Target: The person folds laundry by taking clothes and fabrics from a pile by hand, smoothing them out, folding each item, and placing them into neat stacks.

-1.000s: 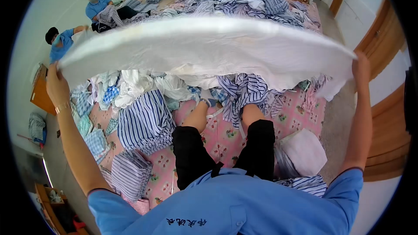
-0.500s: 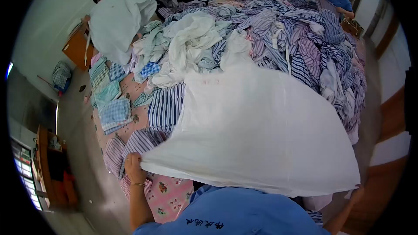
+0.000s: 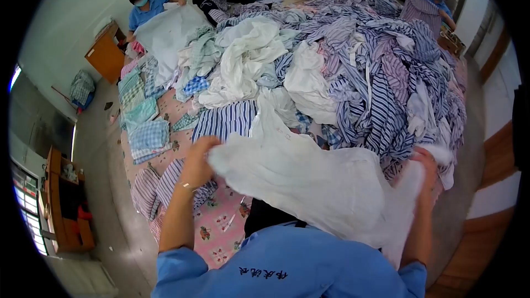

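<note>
A large white sheet (image 3: 314,176) hangs slack between my hands, sagging in folds in front of my chest. Faint reddish marks show near its far edge. My left hand (image 3: 199,161) is closed on the sheet's left corner, above the pink flowered cover. On the other side, my right hand (image 3: 426,166) grips the sheet's right part; a blurred bit of white cloth sticks out beyond the fingers. The sheet's far edge lies close to a blue-striped folded cloth (image 3: 226,120) and the heap of laundry (image 3: 381,77).
Folded checked cloths (image 3: 149,135) and striped folded cloths (image 3: 175,182) lie along the left side of the pink flowered cover (image 3: 212,232). A person in blue (image 3: 148,8) handles white cloth at far left. Other people sit farther back. A wooden cabinet (image 3: 61,204) stands at left.
My hands have risen and moved inward, the left one forward and right. The sheet, spread wide and billowing before, has dropped and crumpled. The person at far left has lowered their white cloth.
</note>
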A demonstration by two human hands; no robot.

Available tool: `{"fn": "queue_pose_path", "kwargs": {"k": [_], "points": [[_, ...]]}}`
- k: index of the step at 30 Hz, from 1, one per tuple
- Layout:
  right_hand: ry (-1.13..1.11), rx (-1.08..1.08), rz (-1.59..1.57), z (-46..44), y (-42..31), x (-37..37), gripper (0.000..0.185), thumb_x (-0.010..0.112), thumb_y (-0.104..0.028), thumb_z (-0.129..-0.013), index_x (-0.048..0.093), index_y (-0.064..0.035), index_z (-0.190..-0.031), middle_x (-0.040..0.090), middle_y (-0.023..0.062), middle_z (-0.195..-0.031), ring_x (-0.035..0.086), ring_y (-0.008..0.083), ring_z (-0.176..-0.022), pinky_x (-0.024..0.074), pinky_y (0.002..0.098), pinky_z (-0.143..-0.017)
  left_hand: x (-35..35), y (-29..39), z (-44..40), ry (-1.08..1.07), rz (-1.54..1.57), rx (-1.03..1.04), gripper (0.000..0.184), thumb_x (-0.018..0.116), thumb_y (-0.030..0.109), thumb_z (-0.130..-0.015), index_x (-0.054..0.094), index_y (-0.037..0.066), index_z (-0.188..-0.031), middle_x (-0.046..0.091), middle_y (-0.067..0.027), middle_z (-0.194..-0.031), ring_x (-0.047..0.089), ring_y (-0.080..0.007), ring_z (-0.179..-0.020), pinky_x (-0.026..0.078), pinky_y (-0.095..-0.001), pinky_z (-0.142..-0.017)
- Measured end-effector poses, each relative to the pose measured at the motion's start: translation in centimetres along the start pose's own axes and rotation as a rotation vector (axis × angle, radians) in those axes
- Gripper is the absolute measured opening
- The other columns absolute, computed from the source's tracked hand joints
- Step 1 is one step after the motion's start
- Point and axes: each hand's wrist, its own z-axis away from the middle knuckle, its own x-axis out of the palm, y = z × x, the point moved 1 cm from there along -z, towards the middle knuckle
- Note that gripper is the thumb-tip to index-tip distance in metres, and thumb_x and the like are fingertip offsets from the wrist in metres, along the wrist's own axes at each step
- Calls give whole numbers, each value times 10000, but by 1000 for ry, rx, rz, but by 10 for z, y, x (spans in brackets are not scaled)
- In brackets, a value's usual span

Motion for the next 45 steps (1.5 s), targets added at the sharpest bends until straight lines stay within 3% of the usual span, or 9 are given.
{"fn": "queue_pose_path", "kwargs": {"k": [6,14,19,25,28,31,34,39,45], "points": [[-980,-1045,481,50,-37,183,140,587,-45,-653,640,-46,-782,586,106,-1084,575,266,-919,472,380,-860,99,42,-47,-807,-208,475,371,522,-62,-630,637,138,-921,623,-112,-983,576,-317,-953,447,-388,-853],[-1224,-1106,502,110,3,195,84,573,-113,-686,581,-60,-622,537,68,-815,525,250,-892,433,352,-923,162,-10,-10,-955,5,546,410,476,-80,-640,665,133,-935,606,-77,-1065,555,-276,-1014,438,-374,-885],[-1299,-1029,514,127,23,194,109,568,-132,-704,591,-56,-629,543,67,-787,524,259,-909,393,380,-985,188,4,-6,-1265,213,-9,268,483,11,-764,614,96,-982,643,-79,-929,573,-230,-980,422,-314,-899],[-1319,-983,453,132,32,198,110,563,-136,-710,595,-51,-649,553,68,-785,516,260,-917,377,377,-1000,259,-47,20,-1094,495,62,221,485,71,-815,625,84,-986,635,-57,-1003,585,-180,-939,407,-252,-913],[-1342,-997,445,132,29,200,104,563,-136,-713,595,-52,-660,558,72,-797,517,262,-929,377,377,-1003,261,-13,8,-1418,712,-368,197,517,132,-844,636,61,-984,633,-15,-985,552,-112,-887,423,-238,-840],[-1337,-993,438,132,24,197,105,563,-141,-715,592,-54,-663,558,75,-803,518,266,-939,377,377,-1005,288,0,5,-1698,278,-13,200,551,183,-851,647,44,-958,619,25,-891,508,-60,-798,425,-235,-735],[-1321,-984,465,132,21,188,110,562,-147,-717,590,-51,-671,559,78,-806,521,270,-948,373,379,-1013,302,6,18,-1904,505,-169,193,568,194,-837,646,33,-911,590,44,-773,480,-48,-714,406,-246,-654],[-1206,-887,683,123,3,152,101,580,-135,-686,593,-70,-762,567,80,-926,535,257,-910,435,367,-913,294,-6,-38,-1189,606,-191,85,536,116,-792,606,67,-784,530,40,-672,470,-58,-610,383,-256,-501],[-668,-717,1252,44,-16,75,156,538,-116,-725,589,-87,-869,538,60,-912,548,220,-840,453,355,-734,155,51,-202,-279,920,54,184,540,76,-826,662,21,-953,648,-7,-838,550,-78,-722,432,-227,-703]]}}
